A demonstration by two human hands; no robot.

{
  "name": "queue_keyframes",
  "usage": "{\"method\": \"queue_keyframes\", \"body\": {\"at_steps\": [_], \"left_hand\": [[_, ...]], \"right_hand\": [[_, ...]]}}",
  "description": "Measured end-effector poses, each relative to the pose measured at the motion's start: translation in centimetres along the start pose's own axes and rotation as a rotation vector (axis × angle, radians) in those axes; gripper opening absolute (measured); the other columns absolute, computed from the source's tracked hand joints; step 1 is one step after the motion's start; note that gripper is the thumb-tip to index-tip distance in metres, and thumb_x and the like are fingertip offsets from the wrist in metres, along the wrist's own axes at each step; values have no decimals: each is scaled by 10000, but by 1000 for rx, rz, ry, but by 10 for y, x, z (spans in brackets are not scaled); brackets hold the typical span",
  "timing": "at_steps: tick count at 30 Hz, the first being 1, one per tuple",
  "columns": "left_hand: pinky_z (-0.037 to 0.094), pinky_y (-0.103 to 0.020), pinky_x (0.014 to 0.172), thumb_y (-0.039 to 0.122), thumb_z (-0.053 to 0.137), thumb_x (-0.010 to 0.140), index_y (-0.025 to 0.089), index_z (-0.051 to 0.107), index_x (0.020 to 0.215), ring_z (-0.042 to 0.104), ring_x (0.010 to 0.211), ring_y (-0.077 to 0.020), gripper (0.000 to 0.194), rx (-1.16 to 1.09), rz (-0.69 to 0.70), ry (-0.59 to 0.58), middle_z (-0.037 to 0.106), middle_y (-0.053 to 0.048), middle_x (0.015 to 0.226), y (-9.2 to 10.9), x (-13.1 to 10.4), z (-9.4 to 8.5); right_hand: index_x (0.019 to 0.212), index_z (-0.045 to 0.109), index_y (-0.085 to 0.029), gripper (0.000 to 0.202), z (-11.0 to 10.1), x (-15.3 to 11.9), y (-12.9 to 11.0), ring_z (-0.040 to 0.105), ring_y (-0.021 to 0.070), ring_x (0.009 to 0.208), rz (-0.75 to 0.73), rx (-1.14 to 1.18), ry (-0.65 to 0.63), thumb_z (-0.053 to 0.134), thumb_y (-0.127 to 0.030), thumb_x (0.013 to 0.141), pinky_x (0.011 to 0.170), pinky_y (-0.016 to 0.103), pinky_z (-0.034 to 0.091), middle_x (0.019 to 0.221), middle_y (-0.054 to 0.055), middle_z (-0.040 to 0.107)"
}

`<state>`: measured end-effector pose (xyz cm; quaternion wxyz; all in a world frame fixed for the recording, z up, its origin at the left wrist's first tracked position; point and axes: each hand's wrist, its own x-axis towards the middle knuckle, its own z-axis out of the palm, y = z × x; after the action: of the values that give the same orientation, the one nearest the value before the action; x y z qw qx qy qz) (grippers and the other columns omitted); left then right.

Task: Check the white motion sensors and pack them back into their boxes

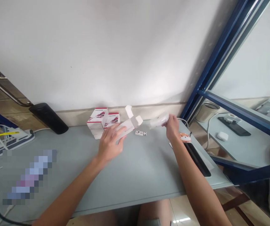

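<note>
one open box [126,129] in left fingers [121,138]

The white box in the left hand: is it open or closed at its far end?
Open. At the far end of the white box, beyond the left hand, the flaps stick outward.

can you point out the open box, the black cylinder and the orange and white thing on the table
open box [124,130]: head view, its side
black cylinder [48,117]: head view, middle of its body
orange and white thing [185,137]: head view, its top
</note>
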<state>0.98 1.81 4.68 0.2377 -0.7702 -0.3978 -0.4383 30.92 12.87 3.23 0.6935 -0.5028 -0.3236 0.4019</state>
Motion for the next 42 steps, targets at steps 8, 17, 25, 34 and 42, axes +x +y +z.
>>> {"method": "queue_keyframes", "body": {"at_steps": [8, 17, 25, 34, 42], "left_hand": [[596, -440, 952, 65, 514, 911, 255, 589, 1390, 687, 1164, -273, 521, -104, -36, -485, 670, -105, 1348, -17, 40, 71], [283, -696, 1247, 13, 501, 890, 259, 596, 1375, 555, 1439, -317, 552, -143, 8, -588, 662, -114, 1457, -26, 33, 88], [412, -533, 1220, 333, 506, 1071, 311, 515, 1485, 549, 1421, -294, 415, -602, -410, -444, 558, -121, 1541, 22, 1, 38], [548, -466, 1022, 473, 761, 941, 242, 544, 1428, 740, 1100, -296, 581, -1351, -1148, -408, 681, -151, 1359, 23, -49, 23], [543, -408, 875, 473, 674, 1000, 167, 695, 1283, 706, 924, -240, 417, -1704, -1411, -307, 739, -146, 1213, 13, -47, 21]], "right_hand": [[925, 382, -278, 281, -19, 27, 26, 601, 145, 748, -2, 16, 376, 525, -506, 843, 544, 254, 610, 886, -15, 518], [934, 411, -270, 192, -5, 16, 29, 613, 123, 663, 8, 24, 307, 534, -394, 855, 526, 248, 612, 879, -17, 557], [918, 413, -271, 134, 15, -16, 8, 545, 106, 565, -37, 111, 204, 514, -330, 852, 442, 219, 505, 764, -63, 530], [878, 481, -253, 188, 54, -104, 13, 505, 94, 470, -28, 88, -259, 623, -373, 906, 389, 215, 427, 687, -79, 558], [909, 580, -234, 256, 46, -120, 7, 573, 118, 612, -194, -172, -471, 624, -472, 994, 557, 260, 494, 831, -5, 673]]}}
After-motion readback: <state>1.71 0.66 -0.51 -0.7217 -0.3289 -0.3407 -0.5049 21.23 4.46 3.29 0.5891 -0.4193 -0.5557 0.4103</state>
